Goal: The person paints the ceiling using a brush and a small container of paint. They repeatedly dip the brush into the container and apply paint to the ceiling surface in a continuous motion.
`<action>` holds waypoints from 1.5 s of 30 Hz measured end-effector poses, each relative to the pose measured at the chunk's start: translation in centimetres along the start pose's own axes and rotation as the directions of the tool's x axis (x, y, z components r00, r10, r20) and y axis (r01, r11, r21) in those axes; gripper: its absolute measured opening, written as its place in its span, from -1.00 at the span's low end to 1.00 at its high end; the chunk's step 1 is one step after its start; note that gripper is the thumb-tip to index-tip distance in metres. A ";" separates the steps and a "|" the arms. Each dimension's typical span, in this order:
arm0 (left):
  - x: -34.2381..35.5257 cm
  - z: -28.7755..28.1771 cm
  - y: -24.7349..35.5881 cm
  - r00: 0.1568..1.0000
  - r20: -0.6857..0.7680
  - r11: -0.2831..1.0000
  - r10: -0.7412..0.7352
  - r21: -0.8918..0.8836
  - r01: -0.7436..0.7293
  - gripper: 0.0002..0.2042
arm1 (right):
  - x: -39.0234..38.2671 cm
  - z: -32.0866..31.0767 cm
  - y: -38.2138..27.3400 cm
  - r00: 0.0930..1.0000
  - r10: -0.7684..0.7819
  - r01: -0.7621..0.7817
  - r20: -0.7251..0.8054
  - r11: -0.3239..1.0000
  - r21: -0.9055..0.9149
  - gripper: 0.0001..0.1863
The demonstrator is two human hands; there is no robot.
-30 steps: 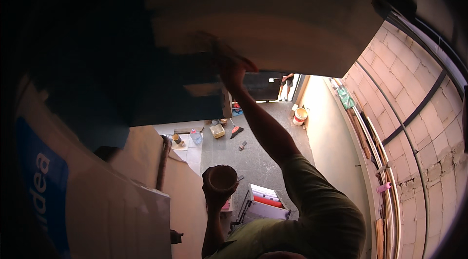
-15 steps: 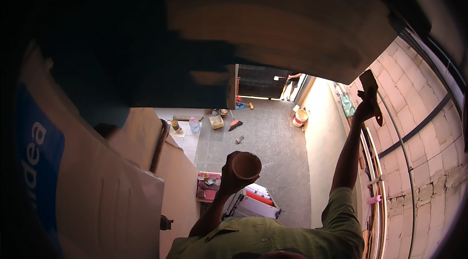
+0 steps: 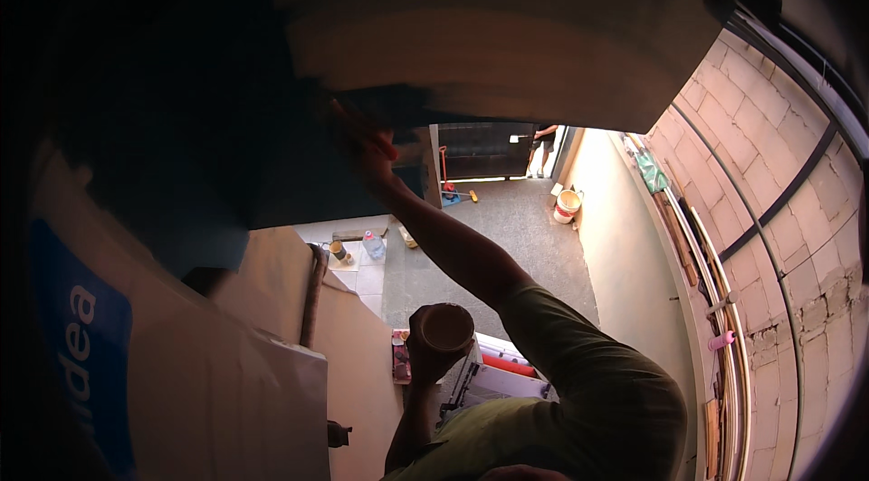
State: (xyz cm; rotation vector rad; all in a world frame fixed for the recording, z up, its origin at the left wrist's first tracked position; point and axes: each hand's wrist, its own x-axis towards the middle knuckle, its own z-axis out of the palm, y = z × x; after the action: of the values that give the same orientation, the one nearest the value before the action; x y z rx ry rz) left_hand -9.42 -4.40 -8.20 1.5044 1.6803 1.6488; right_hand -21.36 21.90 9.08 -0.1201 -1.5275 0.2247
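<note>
My left hand is wrapped around a round, brownish paint pot, held upright in front of my chest. My right arm reaches up and across to the left. At its end, my right hand grips a paintbrush against the overhead panel. Deep shadow hides the bristles and most of the fingers. Dark blue paint covers the panel's left part; its right part is brown and streaky, with a ragged edge where the two colours meet.
A white unit with a blue label stands close at left. Far below are a paint bucket, a plastic bottle and a pink tray. Long pipes line the block wall at right. Another person stands by the dark gate.
My right hand has swung from the far right by the block wall to the panel on the left, bringing the brush with it. My left hand still holds the pot. The view has shifted slightly.
</note>
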 end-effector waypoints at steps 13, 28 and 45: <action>0.2 -0.2 -1.6 0.999 0.033 0.999 -0.019 0.044 0.017 -0.26 | -2.1 -16.1 7.1 0.899 0.433 -0.407 -0.070 0.883 0.236 -0.67; -0.7 2.4 -2.1 0.983 0.179 0.993 -0.029 -0.106 0.048 -0.14 | -0.8 -38.1 7.0 0.818 0.159 -0.444 -0.553 0.785 -0.432 -0.63; -2.4 -1.5 -2.2 0.980 0.051 0.981 -0.193 -0.013 0.194 -0.20 | -0.6 -1.4 -1.1 0.973 0.149 -0.164 -0.177 0.984 -0.072 -0.57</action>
State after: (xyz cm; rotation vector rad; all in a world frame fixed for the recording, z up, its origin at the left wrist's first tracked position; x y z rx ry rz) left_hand -10.71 -6.62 -10.72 1.3161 1.7208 1.5085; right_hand -19.90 20.78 8.72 -0.3216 -1.3576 0.2671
